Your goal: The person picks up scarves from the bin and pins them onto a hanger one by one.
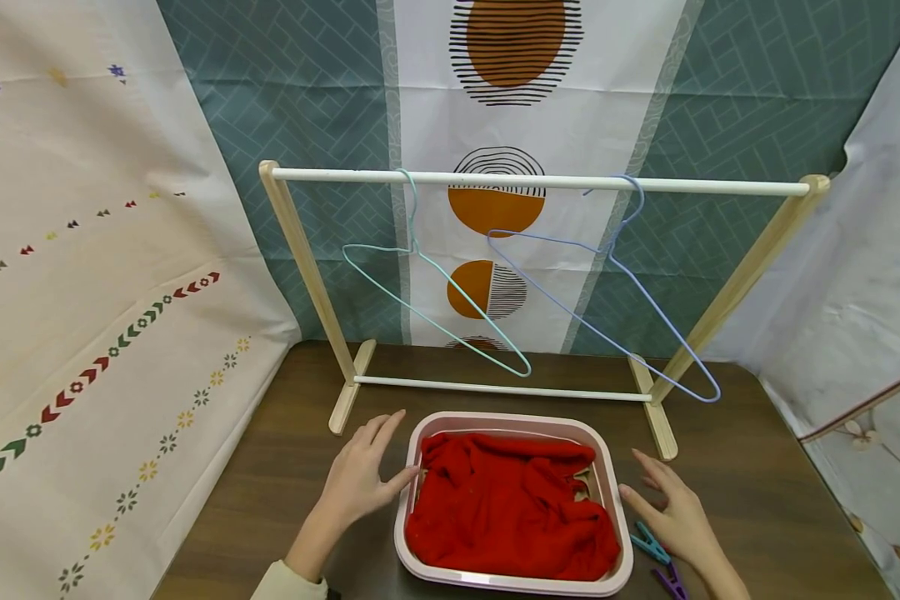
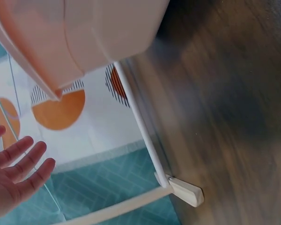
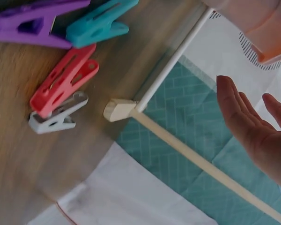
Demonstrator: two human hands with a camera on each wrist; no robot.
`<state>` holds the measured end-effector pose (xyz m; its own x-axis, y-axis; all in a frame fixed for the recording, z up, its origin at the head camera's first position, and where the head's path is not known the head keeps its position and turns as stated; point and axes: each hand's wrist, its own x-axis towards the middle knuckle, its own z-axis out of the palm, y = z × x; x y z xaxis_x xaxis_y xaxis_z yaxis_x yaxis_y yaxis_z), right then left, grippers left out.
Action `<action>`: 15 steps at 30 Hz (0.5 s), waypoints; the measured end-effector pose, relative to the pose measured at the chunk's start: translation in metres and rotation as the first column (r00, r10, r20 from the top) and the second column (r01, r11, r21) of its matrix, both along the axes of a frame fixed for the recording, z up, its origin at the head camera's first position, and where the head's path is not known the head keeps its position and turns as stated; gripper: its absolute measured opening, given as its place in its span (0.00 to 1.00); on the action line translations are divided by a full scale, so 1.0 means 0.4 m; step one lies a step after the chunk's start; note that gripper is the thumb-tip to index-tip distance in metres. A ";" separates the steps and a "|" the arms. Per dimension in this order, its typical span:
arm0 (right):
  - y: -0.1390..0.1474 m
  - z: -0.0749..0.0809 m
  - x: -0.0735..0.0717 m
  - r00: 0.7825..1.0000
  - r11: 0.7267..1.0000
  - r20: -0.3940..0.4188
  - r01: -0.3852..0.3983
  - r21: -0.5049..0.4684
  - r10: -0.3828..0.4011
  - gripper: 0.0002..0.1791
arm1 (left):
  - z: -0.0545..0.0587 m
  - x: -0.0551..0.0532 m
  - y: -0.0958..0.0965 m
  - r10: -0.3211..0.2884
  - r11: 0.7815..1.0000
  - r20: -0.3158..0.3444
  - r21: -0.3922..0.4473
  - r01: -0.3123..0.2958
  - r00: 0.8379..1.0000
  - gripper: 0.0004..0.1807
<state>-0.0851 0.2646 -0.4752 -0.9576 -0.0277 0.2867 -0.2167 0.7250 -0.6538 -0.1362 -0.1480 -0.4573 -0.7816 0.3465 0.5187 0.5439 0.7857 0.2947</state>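
A pale pink basin (image 1: 510,419) holds a bunched red cloth (image 1: 506,508), perhaps a garment. My left hand (image 1: 362,471) is at the basin's left side, fingers spread and thumb close to the rim. On the other side my right hand (image 1: 673,512) hovers by the right rim with relaxed fingers. Neither hand holds anything. Both wrist views show bare palms: the left hand (image 2: 16,176) with fingers apart, the right hand (image 3: 257,133) with fingers loosely extended. Under the right hand lie a teal clothespin (image 1: 650,543) and a purple clothespin (image 1: 672,581).
Behind the basin stands a wooden rack (image 1: 750,262) with a white top bar (image 1: 330,175). A mint hanger (image 1: 525,372) and a blue hanger (image 1: 642,200) hang from it. A red clothespin (image 3: 63,82) and a grey clothespin (image 3: 56,119) lie on the brown table (image 1: 765,500).
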 end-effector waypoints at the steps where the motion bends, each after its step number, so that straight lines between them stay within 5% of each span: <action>1: -0.003 -0.002 -0.001 1.000 1.000 0.001 -0.004 -0.014 0.004 0.29 | 0.002 -0.001 0.005 -0.012 1.000 0.002 -0.006 0.012 1.000 0.41; 8: -0.033 -0.014 -0.005 0.999 0.996 -0.019 -0.028 -0.079 0.027 0.30 | 0.007 -0.014 0.036 -0.077 0.993 0.022 -0.086 0.079 0.997 0.41; 15: -0.054 -0.031 -0.007 0.998 0.975 0.052 -0.032 -0.220 0.045 0.30 | 0.008 -0.029 0.073 -0.160 0.980 0.078 -0.108 0.167 0.984 0.39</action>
